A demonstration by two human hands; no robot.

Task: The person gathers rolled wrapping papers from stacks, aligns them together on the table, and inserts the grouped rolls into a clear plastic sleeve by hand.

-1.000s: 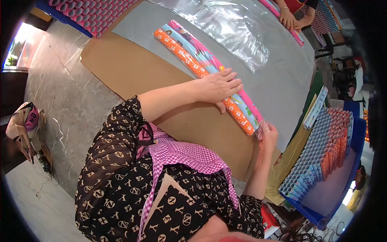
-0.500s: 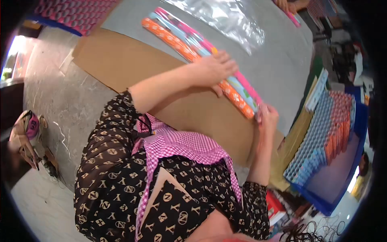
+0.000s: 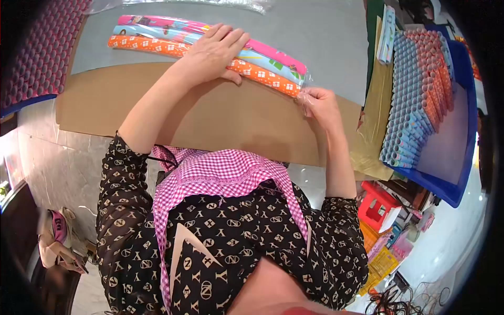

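Three patterned rolls lie side by side in clear plastic: a pink roll (image 3: 275, 54), a light blue roll (image 3: 262, 64) and an orange roll (image 3: 149, 44) nearest my body. Across their middle rests my left hand (image 3: 214, 52), its fingers spread flat and its thumb at the orange roll's near side. At the right end of the rolls, my right hand (image 3: 317, 102) pinches the loose end of the clear plastic (image 3: 305, 97). Under the rolls are the grey table surface (image 3: 331, 47) and brown cardboard (image 3: 241, 118).
A blue bin (image 3: 462, 178) on the right holds many stacked blue and orange rolls (image 3: 407, 89). More pink rolls (image 3: 42, 52) are stacked at the far left. Clear plastic sheets (image 3: 231, 4) lie at the table's far side. A red basket (image 3: 375, 207) stands low right.
The view has swung round, so the rolls now lie more nearly across it. The other person's hands have gone out of view. My hands keep the same places on the rolls and plastic.
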